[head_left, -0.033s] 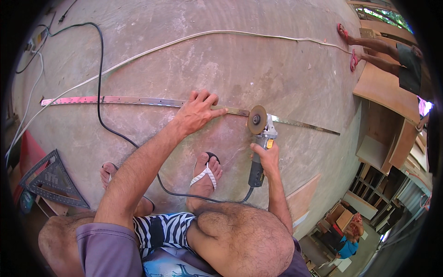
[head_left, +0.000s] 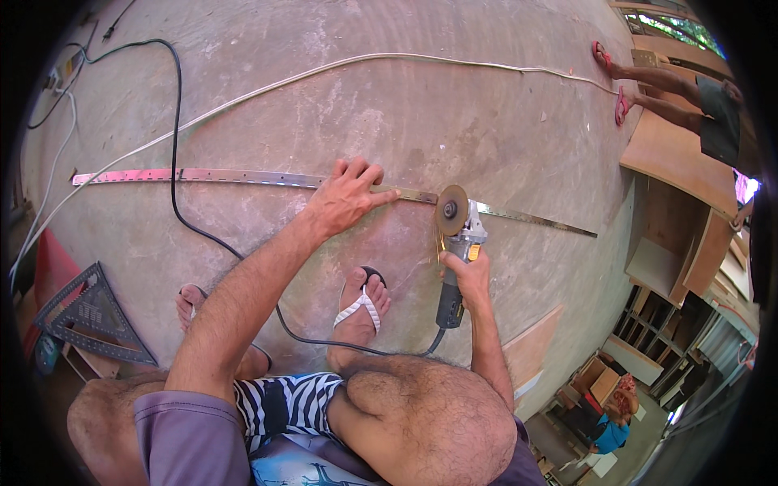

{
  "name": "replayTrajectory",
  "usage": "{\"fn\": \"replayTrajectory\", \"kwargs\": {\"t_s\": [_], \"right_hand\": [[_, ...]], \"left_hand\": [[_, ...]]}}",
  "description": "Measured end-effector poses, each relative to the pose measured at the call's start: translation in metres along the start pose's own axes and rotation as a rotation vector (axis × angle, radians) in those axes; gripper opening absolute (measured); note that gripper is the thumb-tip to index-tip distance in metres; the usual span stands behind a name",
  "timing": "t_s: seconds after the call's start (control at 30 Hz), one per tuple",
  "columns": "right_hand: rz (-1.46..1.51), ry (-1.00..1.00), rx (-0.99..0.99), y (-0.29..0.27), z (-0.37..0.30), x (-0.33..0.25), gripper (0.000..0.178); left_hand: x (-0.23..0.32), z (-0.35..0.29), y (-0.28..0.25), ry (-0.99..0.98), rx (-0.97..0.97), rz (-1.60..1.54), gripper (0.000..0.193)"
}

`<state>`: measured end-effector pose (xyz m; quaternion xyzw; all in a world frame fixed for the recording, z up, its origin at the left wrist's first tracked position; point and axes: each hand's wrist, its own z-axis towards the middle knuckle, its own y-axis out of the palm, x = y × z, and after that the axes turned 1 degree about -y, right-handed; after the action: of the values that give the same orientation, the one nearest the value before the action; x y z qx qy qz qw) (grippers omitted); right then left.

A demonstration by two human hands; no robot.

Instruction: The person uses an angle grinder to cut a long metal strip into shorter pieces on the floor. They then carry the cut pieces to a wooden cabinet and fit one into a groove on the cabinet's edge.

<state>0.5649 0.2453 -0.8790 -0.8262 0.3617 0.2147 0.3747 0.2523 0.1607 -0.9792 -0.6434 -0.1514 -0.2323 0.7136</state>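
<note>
The metal strip (head_left: 243,176) is being held on the floor (head_left: 284,121), its long axis running toward the floor's right edge. It is being pressed by the left hand (head_left: 347,196), the nearer; finger closure cannot be told. The grinder (head_left: 450,301) is being gripped by the right hand (head_left: 472,279), its disc (head_left: 452,209) being held ahead at the strip, right of the left hand. Fine sparks (head_left: 439,240) are being thrown below the disc.

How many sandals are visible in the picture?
4: one red sandal and a second red sandal at upper right; the wearer's right sandal and left sandal, partly hidden by the left forearm. More may be hidden.
</note>
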Motion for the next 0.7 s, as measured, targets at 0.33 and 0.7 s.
{"fn": "replayTrajectory", "kwargs": {"t_s": [0.33, 0.7], "right_hand": [[0.008, -0.013, 0.015, 0.0026, -0.0019, -0.0019, 0.050], [0.004, 0.008, 0.008, 0.0026, -0.0016, -0.0042, 0.049]], "left_hand": [[0.0014, 0.0006, -0.0004, -0.005, -0.024, -0.002, 0.051], [0.0000, 0.0002, -0.0008, 0.007, 0.001, -0.026, 0.054]]}}
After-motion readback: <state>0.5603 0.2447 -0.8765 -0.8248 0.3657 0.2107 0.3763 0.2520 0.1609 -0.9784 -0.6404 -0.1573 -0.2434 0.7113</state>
